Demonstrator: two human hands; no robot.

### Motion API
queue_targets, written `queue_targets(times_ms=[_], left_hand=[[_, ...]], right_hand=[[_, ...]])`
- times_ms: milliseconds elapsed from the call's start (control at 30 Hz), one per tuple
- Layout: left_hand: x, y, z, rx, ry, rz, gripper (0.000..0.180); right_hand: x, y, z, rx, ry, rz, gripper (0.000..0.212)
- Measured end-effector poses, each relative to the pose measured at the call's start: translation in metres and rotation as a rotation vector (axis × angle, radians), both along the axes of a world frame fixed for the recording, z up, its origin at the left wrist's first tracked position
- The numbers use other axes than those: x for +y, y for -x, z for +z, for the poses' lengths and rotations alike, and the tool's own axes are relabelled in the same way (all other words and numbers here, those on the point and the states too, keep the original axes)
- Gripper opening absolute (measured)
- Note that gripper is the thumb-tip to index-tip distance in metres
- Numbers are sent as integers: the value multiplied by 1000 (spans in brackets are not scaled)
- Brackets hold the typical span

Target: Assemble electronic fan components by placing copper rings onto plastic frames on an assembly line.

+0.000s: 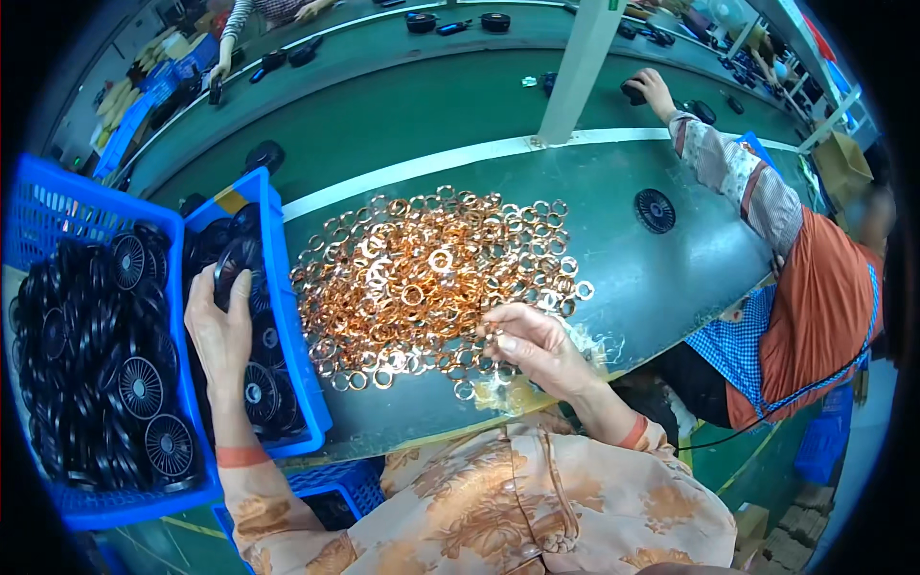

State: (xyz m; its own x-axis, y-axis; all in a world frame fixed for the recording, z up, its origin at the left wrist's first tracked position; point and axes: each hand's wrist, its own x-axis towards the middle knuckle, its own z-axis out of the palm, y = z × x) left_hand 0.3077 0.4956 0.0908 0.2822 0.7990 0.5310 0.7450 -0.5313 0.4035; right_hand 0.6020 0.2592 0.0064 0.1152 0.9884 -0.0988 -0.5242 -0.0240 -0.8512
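Note:
My left hand [220,331] is closed on a round black fan-like cover [228,270], held over the narrow blue crate [287,316]. More black round parts [259,391] lie in that crate below my wrist. At the near right edge of a pile of shiny copper-coloured rings [422,268], my right hand [544,353] pinches a copper ring [493,337] between thumb and fingers. My fingers partly hide that ring. The pile spreads over the green tabletop, with loose rings around its rim.
A larger blue crate [96,196] full of black spoked discs stands at far left. One black disc [655,211] lies on the table, right of the rings. A white post [580,72] rises beside the conveyor belt [402,115]. At right, a co-worker's hand [654,94] holds a black part.

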Motion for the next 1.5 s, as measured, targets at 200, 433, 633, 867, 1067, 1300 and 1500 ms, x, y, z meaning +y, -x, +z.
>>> queue_targets(times_ms=[200, 433, 633, 867, 1067, 1300, 1500], left_hand=[[-101, -49, -21, -766, 817, -334, 22], [-161, -79, -74, -1193, 1265, -320, 26], [-165, -87, -78, -1241, 1256, -322, 28], [-169, -86, -82, -1269, 1281, -333, 26], [-172, -88, -83, -1215, 1262, -349, 26], [-174, -89, -88, -1006, 1188, -338, 26], [-167, -81, -80, -869, 1264, -368, 24]], right_hand=[[3, 16, 2, 2, 18, 58, 24], [0, 24, 15, -109, 129, 91, 28], [0, 26, 11, -166, 71, 58, 29], [4, 41, 19, -234, 27, 10, 26], [15, 42, 27, -1121, -341, -167, 31], [14, 38, 25, -1270, -313, -88, 30], [15, 33, 28, -1198, -232, -6, 29]])
